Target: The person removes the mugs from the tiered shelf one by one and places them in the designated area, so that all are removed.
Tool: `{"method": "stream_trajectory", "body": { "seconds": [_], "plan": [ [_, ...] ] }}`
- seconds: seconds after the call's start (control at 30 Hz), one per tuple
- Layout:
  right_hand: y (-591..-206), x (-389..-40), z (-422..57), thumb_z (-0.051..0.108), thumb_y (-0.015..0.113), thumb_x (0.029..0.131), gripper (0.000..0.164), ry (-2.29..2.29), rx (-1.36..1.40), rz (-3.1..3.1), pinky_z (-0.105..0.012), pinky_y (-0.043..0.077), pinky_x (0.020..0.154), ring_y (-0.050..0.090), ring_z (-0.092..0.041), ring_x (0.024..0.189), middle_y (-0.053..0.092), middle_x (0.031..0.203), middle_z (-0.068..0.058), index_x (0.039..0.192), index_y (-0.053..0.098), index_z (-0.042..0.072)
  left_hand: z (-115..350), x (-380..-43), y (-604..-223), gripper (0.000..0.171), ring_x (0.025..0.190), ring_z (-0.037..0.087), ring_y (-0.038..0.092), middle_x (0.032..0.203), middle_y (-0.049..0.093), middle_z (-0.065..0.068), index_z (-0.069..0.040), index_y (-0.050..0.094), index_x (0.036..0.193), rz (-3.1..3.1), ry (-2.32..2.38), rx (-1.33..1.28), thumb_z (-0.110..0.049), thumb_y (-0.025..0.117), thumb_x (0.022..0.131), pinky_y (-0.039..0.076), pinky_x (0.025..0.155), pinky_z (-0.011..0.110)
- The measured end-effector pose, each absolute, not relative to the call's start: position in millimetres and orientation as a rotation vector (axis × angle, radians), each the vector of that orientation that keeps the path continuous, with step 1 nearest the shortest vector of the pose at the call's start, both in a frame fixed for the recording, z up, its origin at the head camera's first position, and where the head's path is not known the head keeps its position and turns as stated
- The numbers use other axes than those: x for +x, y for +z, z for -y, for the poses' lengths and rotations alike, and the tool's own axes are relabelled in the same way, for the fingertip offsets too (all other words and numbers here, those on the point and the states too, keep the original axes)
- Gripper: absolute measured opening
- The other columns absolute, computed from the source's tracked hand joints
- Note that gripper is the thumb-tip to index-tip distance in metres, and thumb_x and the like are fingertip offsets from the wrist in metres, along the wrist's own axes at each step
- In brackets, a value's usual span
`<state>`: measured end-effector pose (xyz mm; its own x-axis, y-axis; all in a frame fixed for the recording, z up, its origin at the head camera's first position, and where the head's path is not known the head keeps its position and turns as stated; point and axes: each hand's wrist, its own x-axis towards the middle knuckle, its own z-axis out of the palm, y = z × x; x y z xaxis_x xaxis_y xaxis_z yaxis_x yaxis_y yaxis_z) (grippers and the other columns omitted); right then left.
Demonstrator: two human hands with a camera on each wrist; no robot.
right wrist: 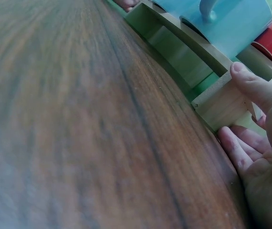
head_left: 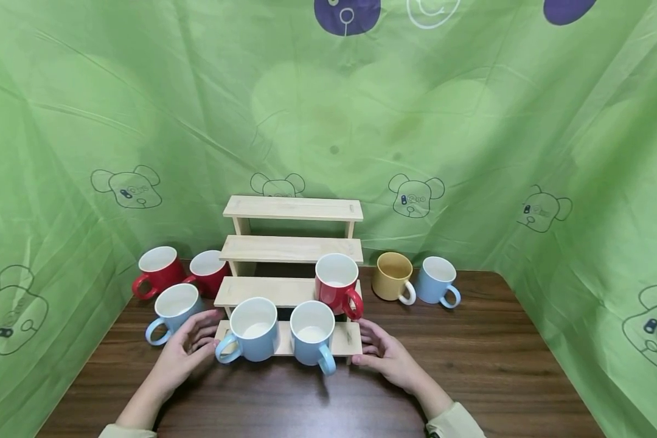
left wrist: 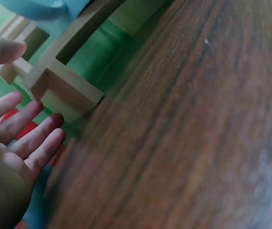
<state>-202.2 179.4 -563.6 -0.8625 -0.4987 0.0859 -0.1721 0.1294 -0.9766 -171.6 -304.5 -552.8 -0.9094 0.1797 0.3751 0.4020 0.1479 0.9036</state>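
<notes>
A stepped wooden rack [head_left: 292, 208] stands on the table between my hands. On its lowest step sit two light blue mugs, a left mug [head_left: 261, 345] and a right mug [head_left: 306, 351]. One red mug [head_left: 330, 296] is on the step above, at the right end. My left hand [head_left: 186, 347] is at the rack's left end; in the left wrist view its fingers [left wrist: 40, 148] are spread beside the rack's leg, holding nothing. At the right end, my right hand [head_left: 389, 358] touches the lowest step's corner with its thumb, fingers extended along the side.
Left of the rack stand two red mugs, an outer one [head_left: 166, 275] and an inner one [head_left: 210, 284], plus a light blue mug [head_left: 183, 313]. To the right are a yellow mug [head_left: 389, 286] and another light blue mug [head_left: 431, 289]. Green cloth [head_left: 328, 134] surrounds the wooden table [head_left: 471, 365].
</notes>
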Motion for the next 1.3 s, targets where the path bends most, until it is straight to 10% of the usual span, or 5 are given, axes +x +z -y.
{"method": "stream_trajectory", "body": {
  "seconds": [0.4, 1.0, 1.3],
  "plan": [
    [-568, -200, -181, 0.008, 0.082, 0.099, 0.078, -1.808, -0.673, -2.166, -0.033, 0.059, 0.104, 0.069, -0.023, 0.126, 0.06, 0.149, -0.028, 0.163, 0.04, 0.0, 310, -176, -564, 0.07, 0.128, 0.009, 0.064, 0.148, 0.058, 0.03, 0.006, 0.046, 0.158, 2.318, -1.789, -0.698, 0.013, 0.075, 0.094, 0.053, 0.103, 0.018],
    [-552, -205, -183, 0.005, 0.084, 0.097, 0.079, -1.79, -0.69, -2.142, -0.038, 0.058, 0.106, 0.061, -0.048, 0.135, 0.058, 0.151, -0.033, 0.161, 0.04, -0.006, 311, -175, -561, 0.072, 0.127, 0.003, 0.064, 0.142, 0.067, 0.001, 0.009, 0.046, 0.155, 2.393, -1.796, -0.648, 0.009, 0.08, 0.092, 0.05, 0.102, 0.015],
    [-514, -211, -189, 0.013, 0.088, 0.095, 0.081, -1.743, -0.659, -2.29, -0.048, 0.057, 0.108, 0.061, -0.042, 0.139, 0.061, 0.154, -0.021, 0.162, 0.044, 0.001, 312, -174, -565, 0.072, 0.128, 0.002, 0.063, 0.144, 0.066, 0.009, 0.008, 0.047, 0.155, 2.373, -1.799, -0.67, 0.011, 0.08, 0.091, 0.049, 0.104, 0.015]
  ]
}}
